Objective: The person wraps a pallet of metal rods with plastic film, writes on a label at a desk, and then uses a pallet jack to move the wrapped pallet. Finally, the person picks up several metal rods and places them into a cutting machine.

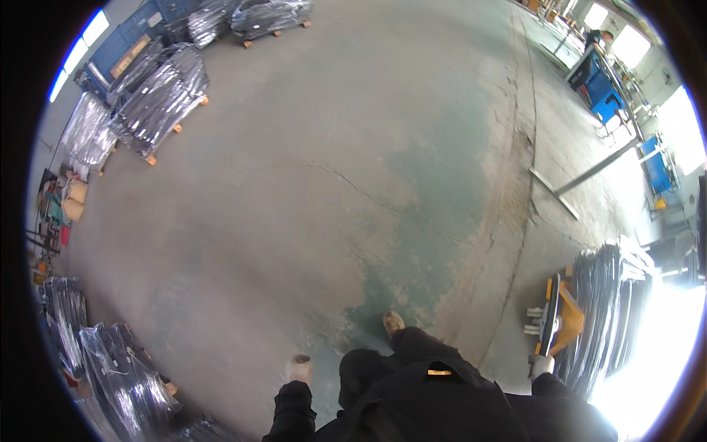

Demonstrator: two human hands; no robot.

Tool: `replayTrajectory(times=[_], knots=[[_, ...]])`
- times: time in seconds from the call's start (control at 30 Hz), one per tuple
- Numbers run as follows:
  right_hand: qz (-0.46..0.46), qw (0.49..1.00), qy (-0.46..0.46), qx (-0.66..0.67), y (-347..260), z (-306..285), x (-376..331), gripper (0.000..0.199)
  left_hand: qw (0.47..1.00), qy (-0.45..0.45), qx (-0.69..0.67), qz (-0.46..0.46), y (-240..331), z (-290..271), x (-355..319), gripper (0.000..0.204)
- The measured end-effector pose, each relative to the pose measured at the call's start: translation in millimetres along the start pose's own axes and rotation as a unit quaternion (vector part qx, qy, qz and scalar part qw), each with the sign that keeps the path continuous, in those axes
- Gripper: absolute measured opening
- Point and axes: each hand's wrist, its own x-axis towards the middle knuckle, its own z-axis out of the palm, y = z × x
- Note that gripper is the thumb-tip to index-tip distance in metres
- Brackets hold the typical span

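Observation:
My left hand (298, 368), in a pale glove, hangs at my side over the bare concrete floor (331, 184); nothing shows in it and its fingers are hidden from above. My right hand (541, 365), also gloved, reaches back to the lower end of an orange pallet jack (561, 317) and appears closed on its dark handle. The jack stands under a stack of black sheets wrapped in plastic (611, 309). I wear dark clothes, and one tan shoe (392, 323) steps forward.
Wrapped black stacks on pallets stand at the far left (158, 96), the far top (269, 15) and the near left (118, 368). A metal bar (552, 193) lies on the floor at right. Blue machines (600, 85) and a person are far right.

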Motion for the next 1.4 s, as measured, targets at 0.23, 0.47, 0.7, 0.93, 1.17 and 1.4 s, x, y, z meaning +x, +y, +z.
replayTrajectory(times=[0.23, 0.47, 0.7, 0.93, 1.17, 1.4], knots=[[-0.01, 0.999, 0.014, -0.03, -45, 80, -104, 0.008, 0.991, -0.117, 0.028, 0.058, -25, -70, 78, 0.026], [-0.003, 0.98, 0.068, -0.189, -66, 202, -210, 0.033, 0.98, -0.151, 0.048, 0.117, -8, -200, 222, 0.028], [-0.037, 0.983, 0.072, -0.165, -111, 319, -341, 0.047, 0.985, -0.061, 0.011, 0.161, -18, -369, 424, 0.029], [0.018, 0.992, 0.057, -0.111, -200, 363, -415, 0.044, 0.978, -0.118, 0.053, 0.161, 43, -407, 477, 0.031], [0.017, 0.985, 0.107, -0.133, -269, 388, -442, 0.04, 0.954, -0.247, 0.052, 0.159, 152, -449, 452, 0.036], [0.062, 0.988, 0.069, -0.126, -330, 389, -494, 0.043, 0.988, -0.136, 0.025, 0.063, 221, -489, 516, 0.033]])
